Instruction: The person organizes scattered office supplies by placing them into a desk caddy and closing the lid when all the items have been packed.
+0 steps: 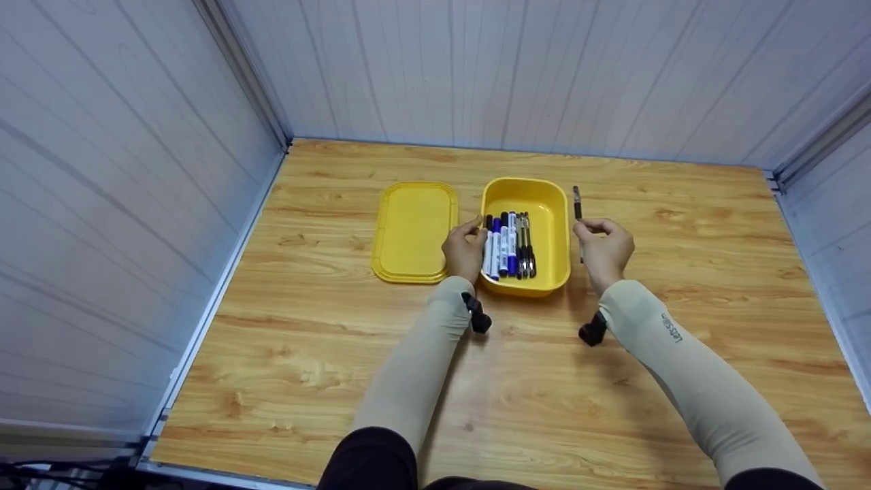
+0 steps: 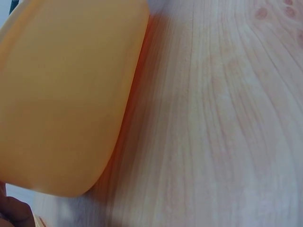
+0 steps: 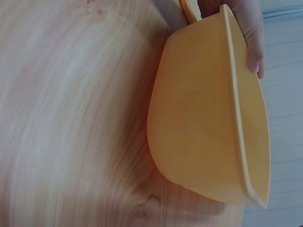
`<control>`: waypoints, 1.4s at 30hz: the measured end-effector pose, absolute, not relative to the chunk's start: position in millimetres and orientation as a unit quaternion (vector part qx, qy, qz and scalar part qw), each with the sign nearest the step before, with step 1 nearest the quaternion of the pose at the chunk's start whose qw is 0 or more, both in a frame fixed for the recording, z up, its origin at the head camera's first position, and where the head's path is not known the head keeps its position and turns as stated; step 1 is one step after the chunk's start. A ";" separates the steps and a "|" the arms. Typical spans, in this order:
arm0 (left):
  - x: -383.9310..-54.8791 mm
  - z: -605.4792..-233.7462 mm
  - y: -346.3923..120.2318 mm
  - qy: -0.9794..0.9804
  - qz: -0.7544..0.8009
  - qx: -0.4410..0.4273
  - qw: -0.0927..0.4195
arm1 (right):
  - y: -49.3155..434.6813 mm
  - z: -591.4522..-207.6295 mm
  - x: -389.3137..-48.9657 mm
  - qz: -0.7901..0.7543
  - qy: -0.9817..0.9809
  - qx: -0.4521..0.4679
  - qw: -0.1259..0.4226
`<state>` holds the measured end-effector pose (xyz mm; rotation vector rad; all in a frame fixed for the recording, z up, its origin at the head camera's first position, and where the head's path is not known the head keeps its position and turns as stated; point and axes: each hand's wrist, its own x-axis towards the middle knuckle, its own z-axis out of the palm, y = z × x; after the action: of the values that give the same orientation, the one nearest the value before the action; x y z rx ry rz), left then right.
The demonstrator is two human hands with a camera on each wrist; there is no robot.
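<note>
A yellow plastic box (image 1: 551, 252) stands uncovered on the table. In the head view, several whiteboard markers (image 1: 502, 246) with white barrels and black or blue caps lie side by side along its left side. Beside them are several slim black pens (image 1: 524, 246). My left hand (image 1: 465, 250) holds the box at its left rim, thumb over the edge; the right wrist view shows fingers (image 3: 254, 52) of it reaching inside. To the right of the box, my right hand (image 1: 605, 250) pinches another black pen (image 1: 577, 203), which points away from me.
A yellow lid (image 1: 416, 231) lies flat just left of the box. The wooden table (image 1: 306, 340) is bounded by a pale panel wall (image 1: 435, 75) at the back and more panels at both sides. Dark cables (image 1: 54, 473) show at the lower left corner.
</note>
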<state>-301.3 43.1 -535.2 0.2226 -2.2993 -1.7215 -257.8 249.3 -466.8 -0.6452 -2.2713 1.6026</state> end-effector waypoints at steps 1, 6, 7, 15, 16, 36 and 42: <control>-301.3 -535.3 42.9 -0.790 -0.595 0.077 0.127 | 248.4 -467.2 -258.1 0.556 -0.788 -0.225 0.138; -301.0 -534.1 42.7 -0.789 -0.598 0.072 0.120 | 244.2 -468.1 -259.5 0.550 -0.792 -0.233 0.124; -301.1 -534.1 42.9 -0.790 -0.598 0.071 0.120 | 243.6 -468.4 -260.0 0.546 -0.795 -0.233 0.123; -300.7 -534.6 43.3 -0.791 -0.593 0.068 0.134 | 237.9 -471.8 -262.6 0.538 -0.800 -0.223 0.141; -300.8 -534.8 43.3 -0.792 -0.592 0.068 0.134 | 237.2 -472.2 -262.9 0.539 -0.800 -0.223 0.143; -301.3 -536.5 42.4 -0.786 -0.600 0.081 0.127 | 219.4 -478.1 -266.1 0.536 -0.801 -0.207 0.166; -302.3 -538.3 42.3 -0.787 -0.597 0.079 0.129 | 213.3 -479.0 -267.8 0.548 -0.795 -0.202 0.162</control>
<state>-302.3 42.3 -538.3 0.2307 -2.2892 -1.7369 -267.8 213.3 -479.0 -0.5775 -2.2697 1.5636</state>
